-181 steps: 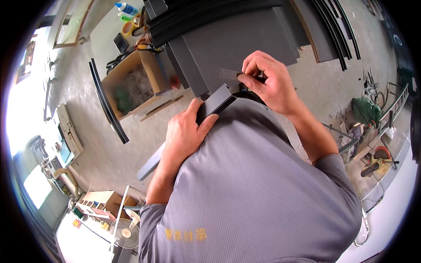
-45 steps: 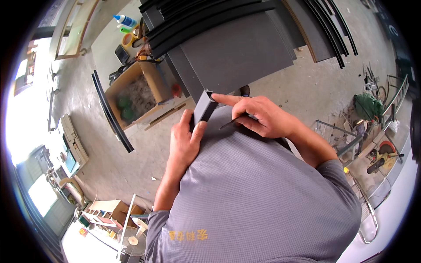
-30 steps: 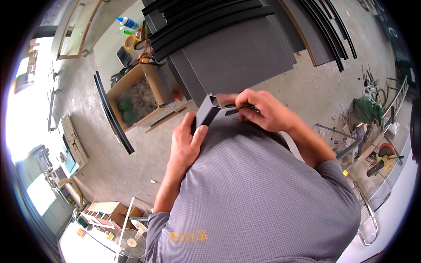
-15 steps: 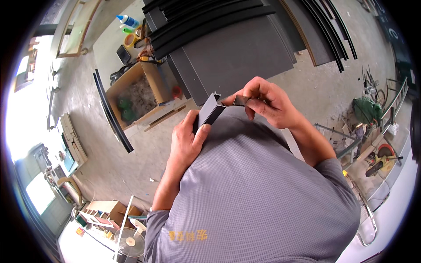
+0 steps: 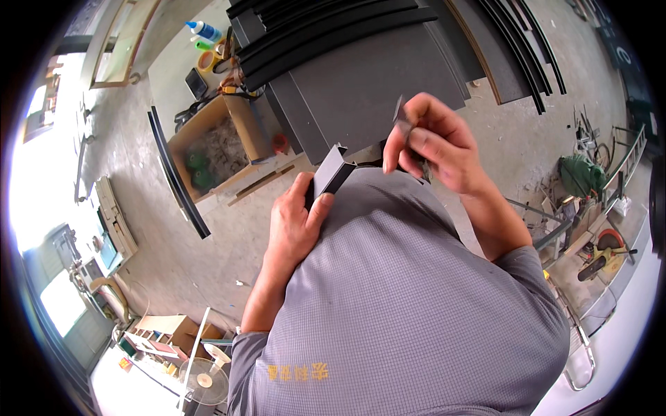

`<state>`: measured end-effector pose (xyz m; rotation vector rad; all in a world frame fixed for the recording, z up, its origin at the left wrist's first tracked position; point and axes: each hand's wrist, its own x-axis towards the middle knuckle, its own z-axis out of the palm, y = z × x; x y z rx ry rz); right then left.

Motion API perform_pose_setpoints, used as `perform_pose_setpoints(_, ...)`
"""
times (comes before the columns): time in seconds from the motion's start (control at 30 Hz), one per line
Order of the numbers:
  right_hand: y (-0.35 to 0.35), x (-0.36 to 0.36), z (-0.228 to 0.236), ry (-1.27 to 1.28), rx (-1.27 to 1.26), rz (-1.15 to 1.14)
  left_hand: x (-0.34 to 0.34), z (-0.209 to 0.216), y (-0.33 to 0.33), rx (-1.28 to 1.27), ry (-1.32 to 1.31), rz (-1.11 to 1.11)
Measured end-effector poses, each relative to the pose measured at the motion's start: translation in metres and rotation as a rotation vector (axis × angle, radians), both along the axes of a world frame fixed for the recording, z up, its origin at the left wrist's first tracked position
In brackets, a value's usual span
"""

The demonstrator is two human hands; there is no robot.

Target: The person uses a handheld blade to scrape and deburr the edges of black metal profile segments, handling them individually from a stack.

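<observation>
My left hand [image 5: 295,218] is closed around a dark grey metal profile [image 5: 331,170], whose cut end points up and to the right in front of my torso. Between the thumb and fingers of my right hand [image 5: 440,145] is a small thin dark flat piece [image 5: 399,114]; its exact kind is too small to tell. The two hands are apart, with the right one higher and farther right. Beyond them lies a stack of dark grey panels [image 5: 378,87], with long black profiles [image 5: 333,45] on top.
To the left stands an open cardboard box [image 5: 243,132] with debris and green items. A phone [image 5: 196,83], tape roll [image 5: 206,62] and blue-capped bottle [image 5: 203,30] sit behind it. Black strips [image 5: 177,177] lean at its left. A cut-off saw [image 5: 603,253] is on the right.
My right hand has moved up and to the right, away from the profile's end, carrying the small dark piece. My left hand and the profile have stayed nearly still.
</observation>
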<state>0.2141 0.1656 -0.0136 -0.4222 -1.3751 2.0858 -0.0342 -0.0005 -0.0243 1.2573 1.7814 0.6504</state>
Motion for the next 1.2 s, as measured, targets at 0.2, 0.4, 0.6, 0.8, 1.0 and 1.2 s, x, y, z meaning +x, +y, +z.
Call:
perform_pose_setpoints(0.2, -0.012, -0.006, 0.010, -0.392, 0.145, -0.042, 0.001, 0.003, -0.001, 0.012, 0.040, -0.011)
perform_pose_setpoints(0.4, -0.016, -0.020, 0.021, -0.430, 0.471, 0.002, 0.009, 0.011, 0.004, -0.059, 0.157, 0.023)
perform_pose_setpoints(0.6, -0.003, -0.009, 0.030, -0.484, -0.159, 0.135, 0.015, 0.019, 0.009, -0.068, 0.276, 0.015)
perform_pose_setpoints(0.8, 0.006, 0.000, 0.014, -0.344, 0.138, -0.053, 0.002, 0.004, 0.003, -0.013, 0.034, 0.056)
perform_pose_setpoints(1.0, -0.006, -0.019, -0.017, -0.228, 0.480, -0.072, -0.007, 0.002, 0.005, -0.001, -0.045, -0.006)
perform_pose_setpoints(1.2, 0.005, -0.030, -0.028, -0.095, 0.814, -0.101, -0.021, 0.002, 0.009, -0.036, -0.148, -0.115)
